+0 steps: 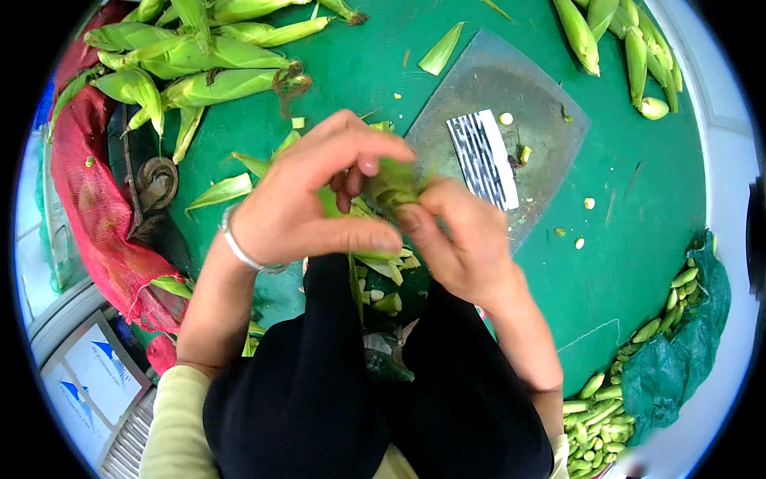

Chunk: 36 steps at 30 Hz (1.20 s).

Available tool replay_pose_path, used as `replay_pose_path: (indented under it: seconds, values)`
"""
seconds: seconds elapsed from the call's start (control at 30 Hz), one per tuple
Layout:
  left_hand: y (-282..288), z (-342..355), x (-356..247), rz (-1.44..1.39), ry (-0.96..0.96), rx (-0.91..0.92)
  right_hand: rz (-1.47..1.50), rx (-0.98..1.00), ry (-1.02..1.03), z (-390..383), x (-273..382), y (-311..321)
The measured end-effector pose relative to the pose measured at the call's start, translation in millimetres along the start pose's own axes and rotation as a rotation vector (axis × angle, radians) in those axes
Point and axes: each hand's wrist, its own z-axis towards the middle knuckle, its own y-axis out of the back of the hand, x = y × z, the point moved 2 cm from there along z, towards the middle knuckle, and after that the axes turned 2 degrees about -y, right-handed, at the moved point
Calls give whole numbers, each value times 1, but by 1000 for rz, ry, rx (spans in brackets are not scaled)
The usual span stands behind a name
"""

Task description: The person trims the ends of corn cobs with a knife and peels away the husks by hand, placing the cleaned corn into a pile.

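Observation:
Between my hands is a green corn ear in its husk [391,185], partly hidden by fingers and blurred. My right hand [471,239] pinches its near end between thumb and fingers. On its other side, my left hand [319,191] is curved, its thumb well apart from the fingers and a gap between them. A white bracelet [231,235] circles the left wrist. Peeled husk leaves [383,263] and cut stem pieces [388,303] lie below, between my dark-clad knees.
A grey board [550,120] bears a black-and-white patterned flat piece [483,160]. Unpeeled corn [227,56] is piled far left beside a red mesh sack [96,199], with more corn [638,48] far right. Small green elongated vegetables [594,427] lie near right by green netting [678,343].

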Motion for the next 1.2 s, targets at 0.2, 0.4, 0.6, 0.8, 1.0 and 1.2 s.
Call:
replay_pose_path:
  seconds: [0.2, 0.4, 0.6, 0.8, 1.0, 1.2]
  values:
    - [-10, 4, 0, 158, -353, -62, -158, 129, 1, 14, 25, 27]
    - [0, 27, 41, -156, -323, -116, 90, -236, 28, 2, -26, -3]
    - [11, 25, 29, 43, -216, -258, 119, -212, -104, -6, -44, -25]
    - [-8, 34, 16, -253, -92, -202, -224, -79, -399, 26, 11, 14]
    - [-22, 47, 3, 104, -94, -29, 27, -46, -617, 30, -1, 42]
    - [-25, 51, 29, -478, -46, -234, 847, -367, -428, 9, -43, 9]
